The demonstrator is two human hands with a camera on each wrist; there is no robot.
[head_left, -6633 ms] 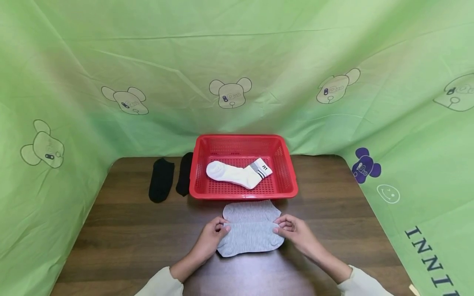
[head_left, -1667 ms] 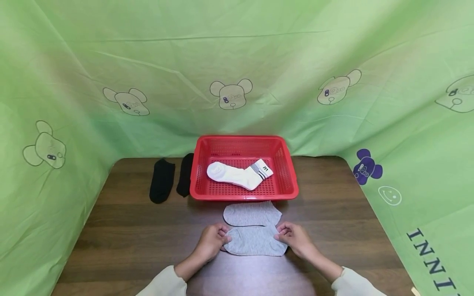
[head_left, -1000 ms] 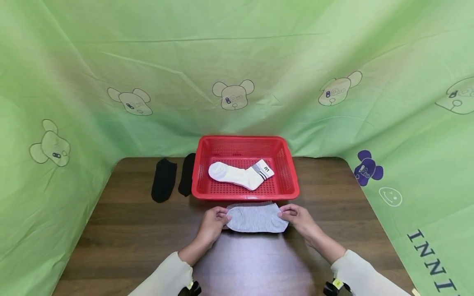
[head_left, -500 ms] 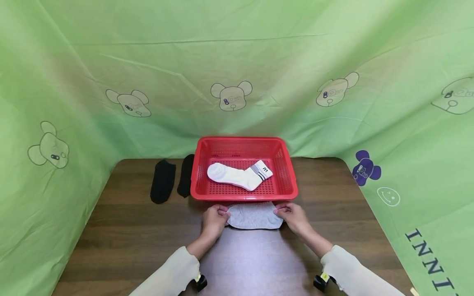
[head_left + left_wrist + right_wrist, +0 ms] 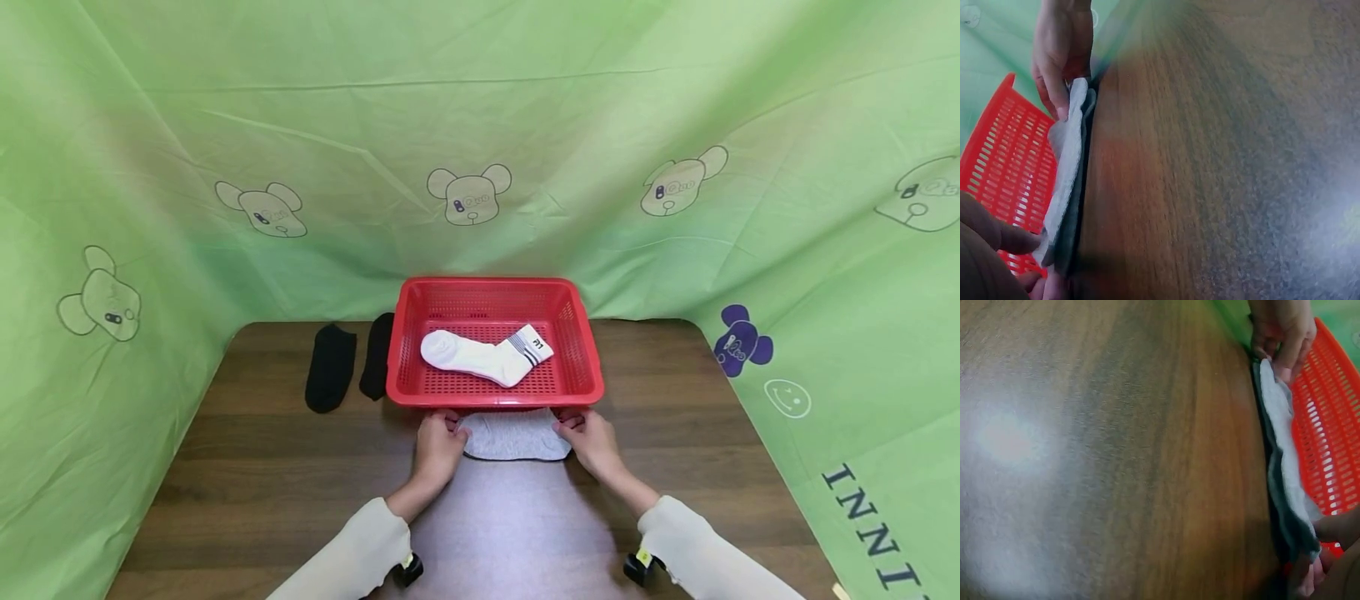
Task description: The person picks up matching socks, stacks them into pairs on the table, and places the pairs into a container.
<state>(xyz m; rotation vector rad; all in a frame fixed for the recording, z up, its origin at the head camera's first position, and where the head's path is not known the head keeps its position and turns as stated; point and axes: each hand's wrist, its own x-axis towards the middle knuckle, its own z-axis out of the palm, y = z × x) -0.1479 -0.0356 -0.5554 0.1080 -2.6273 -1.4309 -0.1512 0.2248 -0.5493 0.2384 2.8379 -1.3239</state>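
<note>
A pair of light grey ankle socks point(image 5: 516, 436) lies stacked, one on the other, just in front of the red basket point(image 5: 495, 398). My left hand point(image 5: 438, 448) pinches the stack's left end between thumb and fingers. At the right end, my right hand point(image 5: 595, 442) pinches it the same way. Seen from the left wrist, the grey socks point(image 5: 1067, 169) show as thin layers close over the wood, a darker underside beneath the pale top. The right wrist view shows the same layered edge of the socks point(image 5: 1284, 450) beside the basket point(image 5: 1325, 437). The lower sock is mostly hidden.
Inside the basket lies a white sock point(image 5: 472, 354) with a striped cuff. Two black socks point(image 5: 330, 368) lie left of it, one partly behind its rim. A green printed cloth point(image 5: 480, 108) encloses the wooden table point(image 5: 262, 500) at the back and sides.
The nearer grey sock has been carried away from me onto the other grey sock, which it now covers. Both hands moved with it toward the basket, still pinching its ends.
</note>
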